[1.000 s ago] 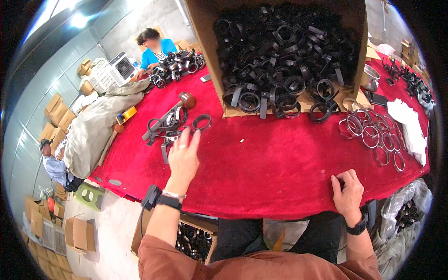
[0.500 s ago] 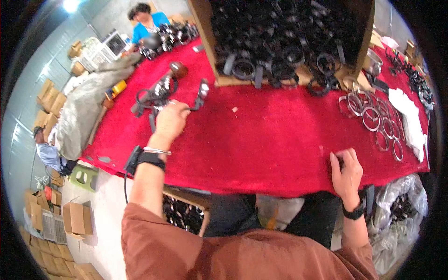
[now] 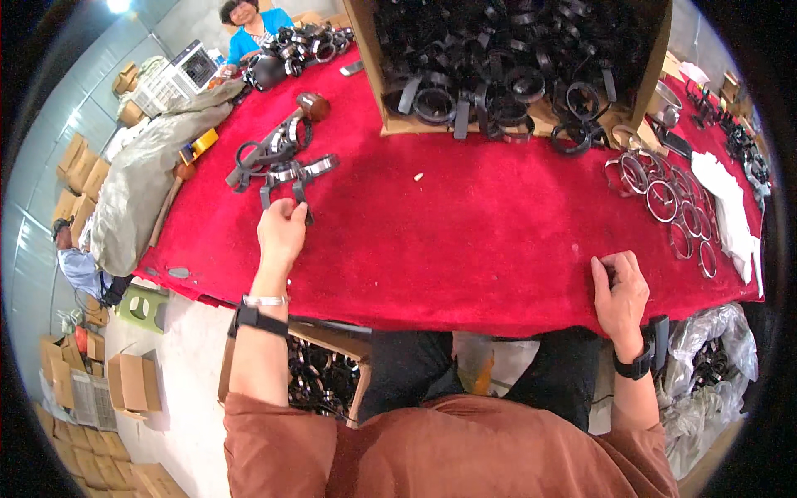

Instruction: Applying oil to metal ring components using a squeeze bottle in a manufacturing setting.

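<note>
My left hand [image 3: 281, 232] pinches the dark handle of a metal ring [image 3: 320, 165] on the red cloth, with thumb and fingertips closed on it. Right beside it lie a similar black-handled ring [image 3: 284, 172] and several more dark rings [image 3: 249, 156], partly overlapping. Just beyond them is a mallet [image 3: 313, 106] with a brown head. My right hand [image 3: 621, 292] rests near the cloth's front edge at the right, fingers loosely curled and thumb apart. Nothing shows in its grip, though part of the palm is shadowed.
A large cardboard box [image 3: 365, 75] full of black-handled rings stands at the far middle. Bare metal rings [image 3: 662, 202] lie at the right beside a white cloth [image 3: 729, 212]. A second mallet [image 3: 183, 172] lies at the left edge. Across the table sits a person [image 3: 259, 31] beside piled parts.
My left hand has moved left and toward me, bringing the black-handled ring in beside the other rings. The right hand stays near its place. The whole view has shifted slightly.
</note>
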{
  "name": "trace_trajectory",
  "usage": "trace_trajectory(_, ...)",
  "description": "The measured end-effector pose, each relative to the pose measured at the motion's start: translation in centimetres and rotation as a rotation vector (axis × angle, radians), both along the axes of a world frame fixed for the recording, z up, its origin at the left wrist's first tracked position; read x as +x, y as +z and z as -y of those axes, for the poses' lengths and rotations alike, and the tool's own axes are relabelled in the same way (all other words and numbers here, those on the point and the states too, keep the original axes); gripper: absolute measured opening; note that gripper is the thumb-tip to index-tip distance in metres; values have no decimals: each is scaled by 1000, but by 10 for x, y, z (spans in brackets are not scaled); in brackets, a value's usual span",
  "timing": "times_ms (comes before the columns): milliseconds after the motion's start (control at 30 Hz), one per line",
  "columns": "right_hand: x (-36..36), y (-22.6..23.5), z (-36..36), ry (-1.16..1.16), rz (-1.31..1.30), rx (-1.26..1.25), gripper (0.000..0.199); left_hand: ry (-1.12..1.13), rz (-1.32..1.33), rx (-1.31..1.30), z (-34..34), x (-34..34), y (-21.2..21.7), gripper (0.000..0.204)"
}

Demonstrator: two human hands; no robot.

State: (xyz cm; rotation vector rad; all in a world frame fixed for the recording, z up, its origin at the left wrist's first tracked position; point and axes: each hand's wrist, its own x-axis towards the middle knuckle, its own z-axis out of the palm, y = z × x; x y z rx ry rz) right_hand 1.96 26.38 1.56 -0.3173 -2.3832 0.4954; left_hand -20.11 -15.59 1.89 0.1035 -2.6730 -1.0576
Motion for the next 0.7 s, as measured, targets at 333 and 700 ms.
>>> trace_trajectory(333, 22, 3, -48, 21, -109, -644, 17, -183, -863, 245, -52, 148, 150, 24)
trace_trajectory(700, 249, 92, -270, 76, -1374, -715, 31, 281, -1907, 241, 29, 245, 259, 41)
